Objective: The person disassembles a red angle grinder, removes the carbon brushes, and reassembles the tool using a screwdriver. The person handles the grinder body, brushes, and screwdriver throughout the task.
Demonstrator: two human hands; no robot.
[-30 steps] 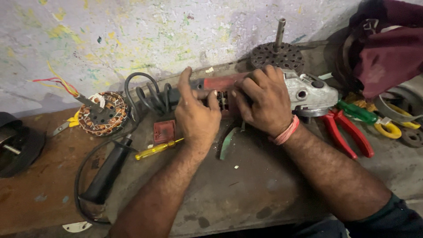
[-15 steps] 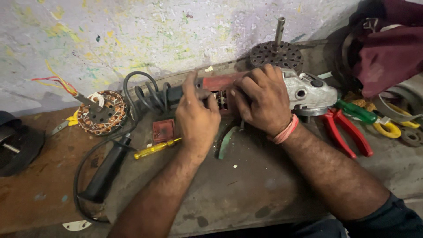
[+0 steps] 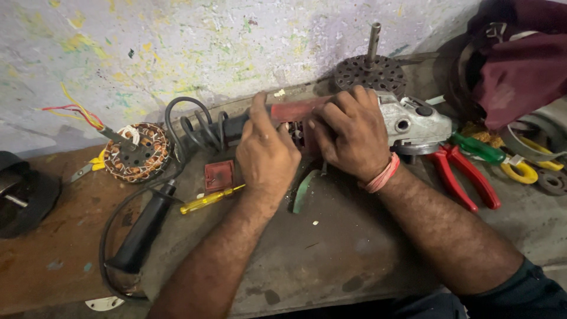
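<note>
An angle grinder (image 3: 413,121) with a red body and a grey metal head lies across the workbench (image 3: 331,260). My left hand (image 3: 266,153) grips its red body near the cable end, index finger stretched along the top. My right hand (image 3: 351,139) is closed over the middle of the body, next to the grey head; a red thread band circles that wrist. The part between my two hands is mostly hidden. The black cable (image 3: 195,127) coils off to the left.
A yellow-handled screwdriver (image 3: 209,199), a small red cover (image 3: 218,175) and a black side handle (image 3: 142,227) lie left. A copper-wound stator (image 3: 139,153) sits farther left. Red-handled pliers (image 3: 463,177), green and yellow tools and a perforated disc with shaft (image 3: 371,71) are right.
My hands stay on the grinder; the fingers have shifted only slightly. Nothing else has moved.
</note>
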